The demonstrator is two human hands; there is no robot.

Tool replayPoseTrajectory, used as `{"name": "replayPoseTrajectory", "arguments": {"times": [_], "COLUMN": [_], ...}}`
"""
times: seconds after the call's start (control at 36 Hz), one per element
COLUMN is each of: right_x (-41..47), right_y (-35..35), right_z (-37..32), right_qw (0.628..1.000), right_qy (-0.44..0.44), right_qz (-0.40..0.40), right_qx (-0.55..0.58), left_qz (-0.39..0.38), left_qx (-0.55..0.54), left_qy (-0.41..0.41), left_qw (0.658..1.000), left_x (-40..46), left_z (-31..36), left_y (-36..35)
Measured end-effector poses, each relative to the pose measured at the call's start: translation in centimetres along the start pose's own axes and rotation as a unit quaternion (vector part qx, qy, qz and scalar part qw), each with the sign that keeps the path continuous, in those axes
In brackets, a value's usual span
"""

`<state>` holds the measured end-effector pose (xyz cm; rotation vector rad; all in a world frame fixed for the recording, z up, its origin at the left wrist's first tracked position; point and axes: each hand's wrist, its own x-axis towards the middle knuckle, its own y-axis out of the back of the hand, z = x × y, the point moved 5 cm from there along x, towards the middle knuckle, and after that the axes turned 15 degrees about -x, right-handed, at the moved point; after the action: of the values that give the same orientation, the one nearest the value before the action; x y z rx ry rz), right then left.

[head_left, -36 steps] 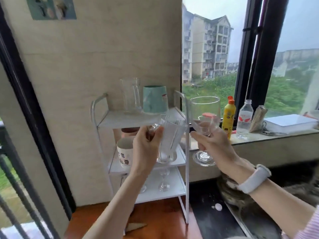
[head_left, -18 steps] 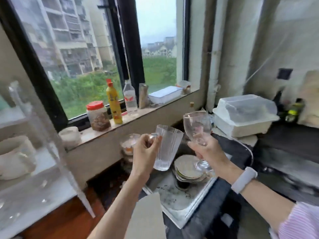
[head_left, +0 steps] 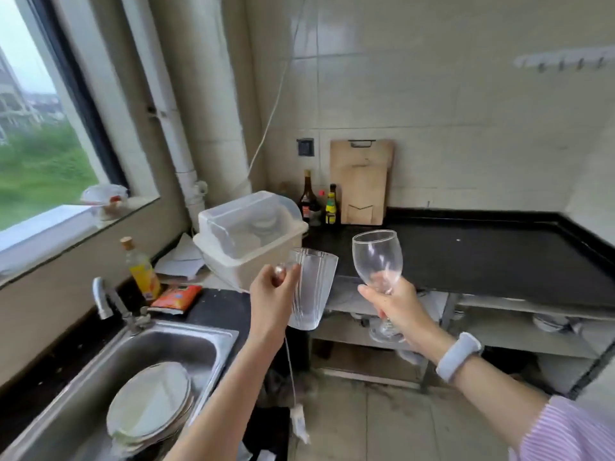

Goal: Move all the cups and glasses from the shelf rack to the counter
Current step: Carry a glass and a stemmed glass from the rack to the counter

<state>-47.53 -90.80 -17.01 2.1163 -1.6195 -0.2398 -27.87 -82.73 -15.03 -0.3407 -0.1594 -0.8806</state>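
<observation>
My left hand (head_left: 271, 297) grips the handle of a clear ribbed glass mug (head_left: 312, 291), held upright in the air at the middle of the view. My right hand (head_left: 394, 302) holds a clear wine glass (head_left: 377, 261) by the stem, its bowl upright and its foot showing below my fingers. Both glasses hang in front of the black counter (head_left: 499, 257), which stretches along the tiled wall to the right. The shelf rack is out of view.
A white lidded plastic box (head_left: 249, 231) stands at the counter's left end, with sauce bottles (head_left: 307, 202) and a wooden cutting board (head_left: 361, 181) behind it. At lower left is a steel sink (head_left: 109, 371) holding stacked plates (head_left: 149, 404). Open shelves sit under the counter.
The view has swung right from the shelf rack, past the window, to the sink and black counter. Both hands carried their glasses along, keeping the same holds.
</observation>
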Motion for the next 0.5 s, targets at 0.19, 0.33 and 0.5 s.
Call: {"name": "replayPoseTrajectory", "arguments": {"times": [0.19,0.33,0.5], "right_x": [5.8,12.5,22.8], "right_y": [5.4,7.8,9.8], "right_z": [9.0,14.6,18.8], "right_qw": [0.995,0.986,0.976], "right_qy": [-0.088,-0.130,-0.182], "right_qz": [0.055,0.098,0.118], "right_qx": [-0.012,-0.022,-0.014], "left_qz": [-0.066,-0.108,-0.142], "left_qx": [-0.016,-0.022,-0.019], "left_qy": [0.078,0.111,0.170], "left_qw": [0.995,0.988,0.975], "left_x": [4.4,9.9,18.4], "left_z": [-8.6,-14.7,-22.0], "left_y": [-10.6,-17.5,-25.6]}}
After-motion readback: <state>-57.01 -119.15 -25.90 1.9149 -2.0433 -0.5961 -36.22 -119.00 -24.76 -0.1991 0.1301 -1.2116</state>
